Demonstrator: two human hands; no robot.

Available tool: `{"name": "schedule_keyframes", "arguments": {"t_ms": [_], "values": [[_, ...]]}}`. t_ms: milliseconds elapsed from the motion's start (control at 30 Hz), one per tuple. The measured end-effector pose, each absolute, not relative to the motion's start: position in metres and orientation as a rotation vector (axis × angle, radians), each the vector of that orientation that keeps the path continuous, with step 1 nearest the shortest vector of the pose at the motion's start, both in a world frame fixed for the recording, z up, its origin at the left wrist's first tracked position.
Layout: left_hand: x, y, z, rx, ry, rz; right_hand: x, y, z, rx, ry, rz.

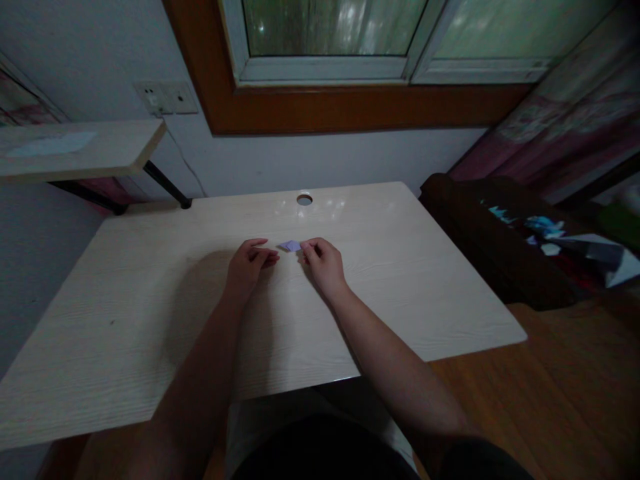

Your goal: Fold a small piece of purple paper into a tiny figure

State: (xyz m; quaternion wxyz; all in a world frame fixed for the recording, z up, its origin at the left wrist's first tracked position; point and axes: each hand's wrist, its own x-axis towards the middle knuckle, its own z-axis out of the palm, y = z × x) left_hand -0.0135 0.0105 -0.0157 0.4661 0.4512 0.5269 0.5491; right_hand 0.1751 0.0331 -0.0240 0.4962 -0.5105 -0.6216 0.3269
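A small piece of folded lilac paper (291,246) is held just above the middle of the pale wooden desk (400,287). My right hand (324,265) pinches its right end between thumb and fingers. To the left of the paper is my left hand (250,265), thumb and fingers apart with a gap between them and nothing in that gap. The left fingertips come close to the paper's pointed left end but appear apart from it. Fine folds in the paper are too small to make out.
A round cable hole (305,200) lies near the desk's back edge. At the back left a raised shelf (85,150) stands on black legs. Beyond the desk's right side, a dark brown covered seat (485,240) bears blue and white scraps. A window (330,40) is behind.
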Motion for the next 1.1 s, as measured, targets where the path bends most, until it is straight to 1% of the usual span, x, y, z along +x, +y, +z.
{"name": "schedule_keyframes", "arguments": {"t_ms": [67, 133, 367, 467, 567, 1100], "values": [[-0.014, 0.01, -0.016, 1.1, 1.283, 1.356, 0.174, 0.031, -0.022, -1.16, -1.406, 0.954], [-0.014, 0.01, -0.016, 1.087, 1.264, 1.339, 0.172, 0.027, -0.02, -1.106, -1.354, 1.01], [-0.01, 0.007, -0.014, 1.041, 1.126, 1.292, 0.171, 0.022, -0.016, -1.03, -1.554, 0.921], [-0.01, 0.008, -0.014, 1.027, 1.127, 1.331, 0.171, 0.022, -0.017, -0.98, -1.678, 0.839], [-0.011, 0.009, -0.014, 1.034, 1.164, 1.362, 0.171, 0.022, -0.017, -0.968, -1.742, 0.824], [-0.007, 0.006, -0.013, 1.142, 1.228, 1.314, 0.168, 0.028, -0.026, -0.997, -1.542, 1.051]]}}
